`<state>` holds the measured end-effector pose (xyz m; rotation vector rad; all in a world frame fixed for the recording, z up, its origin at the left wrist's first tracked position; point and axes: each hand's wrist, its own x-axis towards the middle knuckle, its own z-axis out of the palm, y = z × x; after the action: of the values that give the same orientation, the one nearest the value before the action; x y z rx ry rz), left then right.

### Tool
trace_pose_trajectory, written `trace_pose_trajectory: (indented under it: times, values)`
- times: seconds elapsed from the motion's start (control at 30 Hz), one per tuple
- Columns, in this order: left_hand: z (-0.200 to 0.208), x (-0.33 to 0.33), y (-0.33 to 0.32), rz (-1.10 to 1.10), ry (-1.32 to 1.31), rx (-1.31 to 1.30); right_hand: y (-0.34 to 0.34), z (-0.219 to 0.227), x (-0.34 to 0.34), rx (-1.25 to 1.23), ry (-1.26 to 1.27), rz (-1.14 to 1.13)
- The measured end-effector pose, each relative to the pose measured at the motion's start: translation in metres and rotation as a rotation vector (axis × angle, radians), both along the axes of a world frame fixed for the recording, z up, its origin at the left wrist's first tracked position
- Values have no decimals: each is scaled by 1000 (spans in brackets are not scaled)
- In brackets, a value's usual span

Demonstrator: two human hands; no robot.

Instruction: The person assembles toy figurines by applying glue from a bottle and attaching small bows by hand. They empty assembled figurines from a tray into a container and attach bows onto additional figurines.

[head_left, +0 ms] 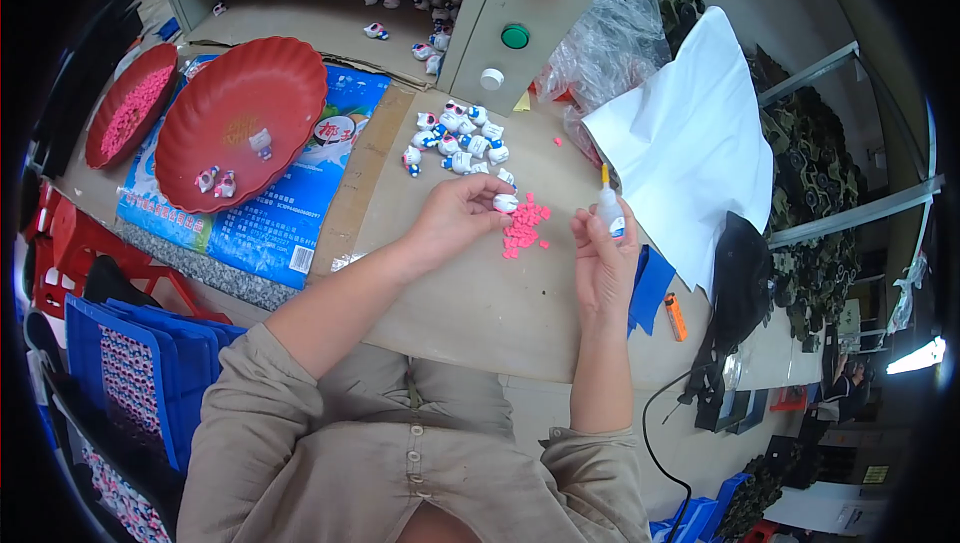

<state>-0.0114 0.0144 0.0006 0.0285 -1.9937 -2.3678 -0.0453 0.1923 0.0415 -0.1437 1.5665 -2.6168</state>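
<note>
My left hand (pixel 452 218) pinches a small white figurine (pixel 505 203) between thumb and fingers, just above the table. Beside it lies a loose heap of small flat pink pieces (pixel 522 229). To the right of the heap, my right hand (pixel 606 271) grips a small white squeeze bottle (pixel 610 211), held upright with its yellow nozzle tip pointing up. The nozzle is apart from the figurine. Farther back on the table sits a pile of white and blue figurines (pixel 462 139).
A scalloped red dish (pixel 240 73) with a few figurines rests on blue printed cardboard (pixel 250 243); a smaller dish of pink pieces (pixel 132 115) stands left. Behind is a grey machine (pixel 480 53) with buttons. At right are a white sheet (pixel 690 133) and an orange lighter (pixel 676 317).
</note>
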Motion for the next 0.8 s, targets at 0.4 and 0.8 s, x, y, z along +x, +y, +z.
trace_pose_trajectory:
  times: [0.4, 0.8]
  values:
    - [0, -3, -3, -2, 9, -9, 22, -1, -22, 1036, 226, 101]
    - [0, -3, -3, -7, 3, -27, 24, 1, -44, 1258, 852, 655]
